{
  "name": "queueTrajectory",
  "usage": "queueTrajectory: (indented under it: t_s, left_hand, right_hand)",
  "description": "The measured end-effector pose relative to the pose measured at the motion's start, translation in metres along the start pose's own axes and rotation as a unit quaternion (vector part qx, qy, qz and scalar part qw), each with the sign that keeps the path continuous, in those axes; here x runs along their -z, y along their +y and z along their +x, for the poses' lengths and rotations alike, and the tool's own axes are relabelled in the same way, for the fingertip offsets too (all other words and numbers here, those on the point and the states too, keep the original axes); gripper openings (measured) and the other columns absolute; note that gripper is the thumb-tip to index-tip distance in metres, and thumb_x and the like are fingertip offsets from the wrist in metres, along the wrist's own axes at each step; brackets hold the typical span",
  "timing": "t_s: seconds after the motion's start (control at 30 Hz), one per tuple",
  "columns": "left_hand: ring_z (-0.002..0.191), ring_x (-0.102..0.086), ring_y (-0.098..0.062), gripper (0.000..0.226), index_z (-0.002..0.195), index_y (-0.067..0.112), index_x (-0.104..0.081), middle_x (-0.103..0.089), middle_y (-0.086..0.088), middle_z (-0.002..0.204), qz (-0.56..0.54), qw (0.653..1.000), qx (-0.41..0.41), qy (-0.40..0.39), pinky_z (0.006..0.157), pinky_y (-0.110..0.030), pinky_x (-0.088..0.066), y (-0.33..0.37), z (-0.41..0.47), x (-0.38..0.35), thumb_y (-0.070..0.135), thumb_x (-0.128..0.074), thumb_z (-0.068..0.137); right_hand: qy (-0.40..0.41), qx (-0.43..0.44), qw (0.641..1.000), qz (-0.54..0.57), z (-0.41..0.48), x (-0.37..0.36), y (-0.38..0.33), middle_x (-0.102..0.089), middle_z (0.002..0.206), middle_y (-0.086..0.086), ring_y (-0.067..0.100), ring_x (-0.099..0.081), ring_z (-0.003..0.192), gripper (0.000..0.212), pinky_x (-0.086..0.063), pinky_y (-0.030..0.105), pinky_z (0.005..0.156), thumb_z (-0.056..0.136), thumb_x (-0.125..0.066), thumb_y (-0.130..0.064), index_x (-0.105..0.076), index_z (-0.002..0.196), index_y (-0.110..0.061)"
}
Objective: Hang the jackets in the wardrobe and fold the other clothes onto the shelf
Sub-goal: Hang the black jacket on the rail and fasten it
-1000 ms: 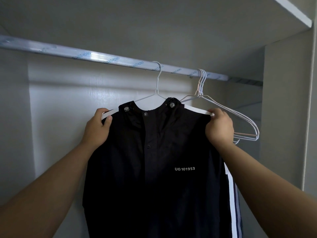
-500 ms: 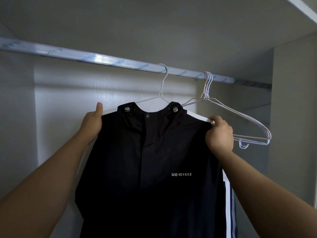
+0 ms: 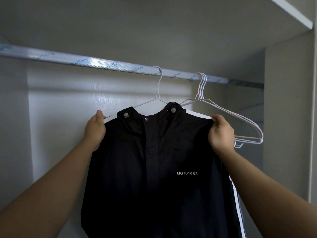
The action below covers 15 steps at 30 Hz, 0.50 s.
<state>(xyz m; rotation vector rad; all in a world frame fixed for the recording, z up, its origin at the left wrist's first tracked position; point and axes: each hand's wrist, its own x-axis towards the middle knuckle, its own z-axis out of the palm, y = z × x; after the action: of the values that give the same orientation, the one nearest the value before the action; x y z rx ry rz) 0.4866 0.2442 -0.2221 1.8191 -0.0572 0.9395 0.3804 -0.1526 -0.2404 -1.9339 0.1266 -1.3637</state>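
Mid-frame, the jacket (image 3: 154, 169) hangs with shoulders spanning left to right between the left hand (image 3: 95, 130) and right hand (image 3: 221, 133), each gripping one shoulder, its hanger (image 3: 158, 90) hooked on the rail (image 3: 103, 63) above.

The jacket (image 3: 154, 169) is black, with white stripes along the shoulders and down one sleeve, white letters on the chest and shiny silver buttons. The hangers (image 3: 248, 138) are white. The rail (image 3: 94, 63) is silver with blue writing.
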Motion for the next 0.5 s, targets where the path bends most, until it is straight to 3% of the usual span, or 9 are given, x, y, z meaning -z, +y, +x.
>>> queueTrajectory:
  t_s: [0.07,0.13,0.23,0.3,0.4,0.5]
  left_hand:
    - [0.08,-0.054,-0.029,0.063,0.085,0.004,-0.059,-0.06,-0.01,0.083,0.019,0.998,-0.049,0.039,0.071,-0.04,-0.042,0.001,-0.002,-0.001,0.053,-0.025,0.106]
    - [0.06,-0.043,-0.025,0.063,0.065,0.007,-0.041,-0.044,-0.006,0.062,0.058,0.993,-0.091,0.054,0.057,-0.038,-0.033,0.01,-0.002,0.0,0.054,-0.031,0.104]
    - [0.05,-0.034,-0.022,0.066,0.054,0.014,-0.03,-0.031,-0.001,0.05,0.082,0.988,-0.118,0.048,0.053,-0.035,-0.029,0.028,0.006,0.001,0.062,-0.042,0.098]
    - [0.051,-0.036,-0.021,0.068,0.052,0.014,-0.034,-0.033,0.001,0.049,0.066,0.99,-0.119,0.04,0.055,-0.034,-0.031,0.037,0.016,0.002,0.067,-0.049,0.092]
    - [0.071,-0.055,-0.02,0.052,0.067,0.02,-0.056,-0.059,0.003,0.07,0.043,0.991,-0.114,0.048,0.07,-0.033,-0.042,0.041,0.032,0.004,0.07,-0.06,0.084]
    - [0.072,-0.057,-0.025,0.055,0.07,0.016,-0.054,-0.059,-0.001,0.07,0.036,0.99,-0.121,0.061,0.067,-0.033,-0.041,0.041,0.037,0.006,0.069,-0.064,0.082]
  right_hand:
    - [0.001,0.0,1.0,0.017,-0.002,0.001,0.003,-0.069,0.122,0.007,0.032,-0.059,0.116,0.047,-0.044,0.037,0.095,0.09,-0.038,0.0,-0.063,0.126,-0.018]
    - [-0.003,-0.009,0.999,0.032,-0.005,0.003,0.008,-0.071,0.12,0.005,0.03,-0.06,0.114,0.046,-0.044,0.035,0.095,0.092,-0.039,0.0,-0.065,0.124,-0.019]
    - [-0.011,-0.039,0.998,0.039,-0.009,0.005,0.02,-0.071,0.12,0.001,0.027,-0.062,0.113,0.046,-0.043,0.031,0.09,0.092,-0.039,-0.001,-0.066,0.124,-0.021]
    - [-0.016,-0.047,0.998,0.035,-0.014,0.006,0.027,-0.072,0.118,0.001,0.028,-0.062,0.111,0.047,-0.041,0.03,0.086,0.09,-0.04,0.0,-0.066,0.123,-0.021]
    - [-0.029,-0.053,0.998,0.025,-0.018,0.004,0.034,-0.072,0.115,0.005,0.031,-0.062,0.108,0.043,-0.04,0.032,0.083,0.094,-0.04,-0.003,-0.064,0.124,-0.022]
    - [-0.042,-0.06,0.997,0.01,-0.02,-0.001,0.038,-0.071,0.113,0.011,0.036,-0.062,0.105,0.036,-0.04,0.033,0.081,0.098,-0.04,-0.008,-0.062,0.124,-0.021]
